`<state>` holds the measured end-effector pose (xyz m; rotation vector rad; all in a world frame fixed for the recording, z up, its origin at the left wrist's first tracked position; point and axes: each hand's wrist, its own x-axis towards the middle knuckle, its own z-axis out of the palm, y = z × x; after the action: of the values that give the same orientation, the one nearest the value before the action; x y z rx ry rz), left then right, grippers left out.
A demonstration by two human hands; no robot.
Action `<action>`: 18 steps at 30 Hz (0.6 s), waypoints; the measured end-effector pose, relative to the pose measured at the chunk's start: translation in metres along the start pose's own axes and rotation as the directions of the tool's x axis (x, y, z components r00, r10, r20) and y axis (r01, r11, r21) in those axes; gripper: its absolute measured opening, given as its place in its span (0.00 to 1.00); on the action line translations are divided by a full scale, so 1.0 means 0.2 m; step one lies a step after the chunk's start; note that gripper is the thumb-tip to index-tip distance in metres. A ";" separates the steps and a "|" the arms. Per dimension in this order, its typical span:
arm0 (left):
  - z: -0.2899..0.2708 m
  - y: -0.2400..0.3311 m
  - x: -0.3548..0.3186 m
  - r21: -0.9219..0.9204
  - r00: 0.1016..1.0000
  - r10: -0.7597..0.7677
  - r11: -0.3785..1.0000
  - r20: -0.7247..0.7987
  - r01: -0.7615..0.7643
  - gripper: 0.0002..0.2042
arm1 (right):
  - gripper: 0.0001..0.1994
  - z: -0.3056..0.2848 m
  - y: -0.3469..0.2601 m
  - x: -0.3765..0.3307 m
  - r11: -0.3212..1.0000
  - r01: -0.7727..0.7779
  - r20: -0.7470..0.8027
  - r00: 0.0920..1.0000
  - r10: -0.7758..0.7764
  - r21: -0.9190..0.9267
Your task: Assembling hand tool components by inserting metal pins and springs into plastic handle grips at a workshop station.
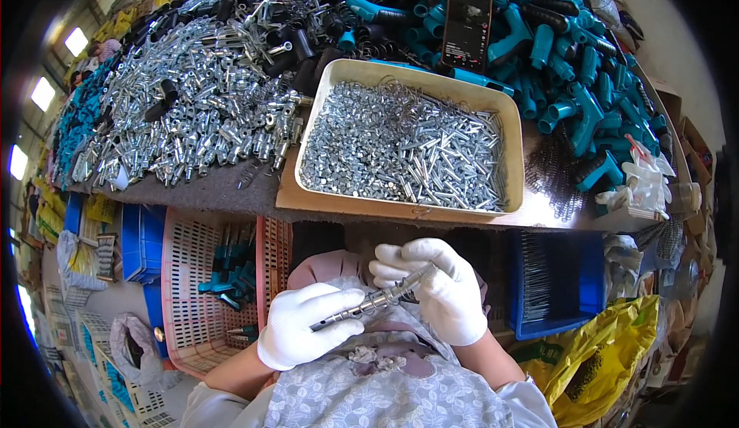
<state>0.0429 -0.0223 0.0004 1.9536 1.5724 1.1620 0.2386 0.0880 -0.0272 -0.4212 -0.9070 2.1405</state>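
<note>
- Below the cream tray (400, 204), over the patterned apron (346, 397), a silvery metal shaft (379, 300) slants between gloved hands.
- Fingers of the left hand (308, 328) grip its lower end; those of the right hand (450, 297) close about the upper.
- A loosened grip could drop it lapward.
- Glove fabric could snag on the shaft's small projections.

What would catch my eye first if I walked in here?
Probably the heap of teal pistol-shaped housings at the upper right, with a lit phone propped among them. Next, the cream tray of small silver metal parts at the bench's front edge. Below it, the white-gloved left hand and right hand hold a slim metal shaft.
</note>
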 end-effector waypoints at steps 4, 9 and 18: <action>0.01 -0.01 -0.01 0.016 1.000 -0.024 1.000 -0.015 0.024 0.18 | 0.15 0.03 -0.02 -0.04 0.997 -0.060 -0.145 0.988 0.054 -0.038; 0.02 -0.02 -0.01 0.035 0.998 -0.053 0.998 -0.020 0.053 0.18 | 0.11 0.03 -0.02 -0.04 0.999 -0.052 -0.203 0.978 0.052 0.006; 0.03 -0.01 -0.01 0.027 0.995 -0.095 0.995 -0.014 0.095 0.18 | 0.15 0.01 0.03 -0.05 0.998 -0.053 -0.245 0.968 0.056 0.018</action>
<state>0.0470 -0.0226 -0.0053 1.8703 1.6768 1.1220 0.2410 0.0773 -0.0299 -0.6959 -0.7492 2.0849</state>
